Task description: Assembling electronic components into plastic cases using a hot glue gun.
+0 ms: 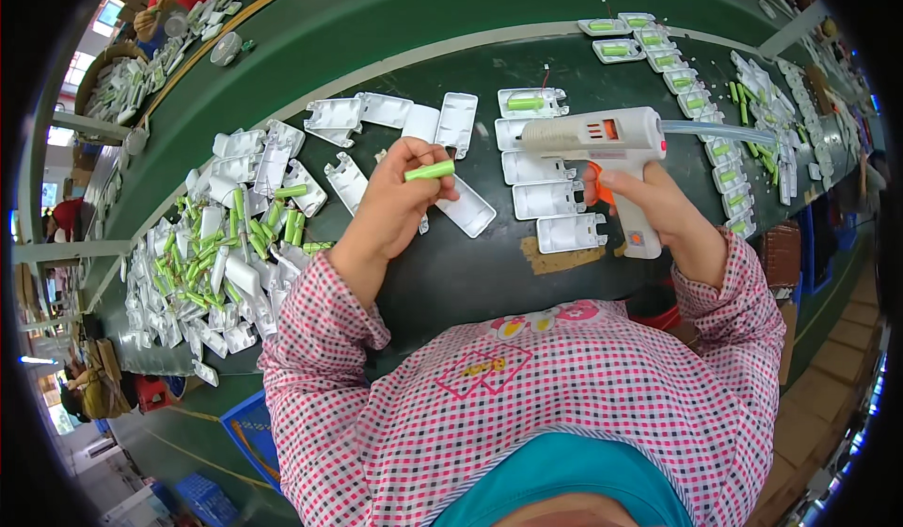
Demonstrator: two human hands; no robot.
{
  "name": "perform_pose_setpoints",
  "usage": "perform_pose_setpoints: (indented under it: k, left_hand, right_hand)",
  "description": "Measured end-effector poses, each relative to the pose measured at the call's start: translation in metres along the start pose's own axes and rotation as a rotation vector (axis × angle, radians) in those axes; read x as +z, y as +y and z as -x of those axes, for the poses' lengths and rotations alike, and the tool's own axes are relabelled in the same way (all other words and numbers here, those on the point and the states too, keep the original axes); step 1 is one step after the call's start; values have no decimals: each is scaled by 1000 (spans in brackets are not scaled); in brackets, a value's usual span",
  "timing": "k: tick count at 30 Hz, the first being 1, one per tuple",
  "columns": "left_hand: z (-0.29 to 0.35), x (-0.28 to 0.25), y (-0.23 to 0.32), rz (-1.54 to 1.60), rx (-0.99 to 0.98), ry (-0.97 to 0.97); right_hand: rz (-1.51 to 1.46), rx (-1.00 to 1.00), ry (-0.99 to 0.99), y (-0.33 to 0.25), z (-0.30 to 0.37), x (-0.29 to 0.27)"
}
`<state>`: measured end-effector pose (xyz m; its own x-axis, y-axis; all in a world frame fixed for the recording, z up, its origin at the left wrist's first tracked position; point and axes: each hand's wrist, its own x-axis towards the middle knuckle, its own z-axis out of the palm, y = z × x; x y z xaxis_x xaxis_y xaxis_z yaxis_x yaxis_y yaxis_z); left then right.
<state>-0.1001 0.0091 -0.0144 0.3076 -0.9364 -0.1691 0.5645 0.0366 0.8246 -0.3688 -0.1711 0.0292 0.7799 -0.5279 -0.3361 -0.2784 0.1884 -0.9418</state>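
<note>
Between the closed fingers of my left hand (400, 193) is a green cylindrical battery (430, 170), held roughly level above the bench. My right hand (649, 202) grips a white hot glue gun (588, 132) by its handle, fingers at the orange trigger. A clear glue stick (720, 132) sticks out of its back end, and its nozzle points left. Below the gun, white plastic housings (569, 232) stand in a column, partly covered by it. The top housing in that column holds a green battery (525, 103). Another white housing (467, 209) lies just beside my left hand.
A heap of green batteries and white housings (207, 254) covers the bench's left side. Several loose white housings (334, 118) lie farther back. On the right runs a row of battery-filled housings (696, 103). Brown cardboard (560, 256) lies near the column. Another person's hand (146, 24) shows at upper left.
</note>
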Motion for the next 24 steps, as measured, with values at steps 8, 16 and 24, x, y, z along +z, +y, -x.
perform_pose_setpoints:
  k: [8,16,24]
  left_hand:
    - [-46,21,-15,-715,136,12]
    - [-93,42,-37,-1231,370,6]
    - [-99,37,-54,-1481,641,19]
  right_hand:
    - [57,12,37,4,3,-11]
    - [36,32,-8,5,11,-19]
    - [-35,3,1,9,22,-21]
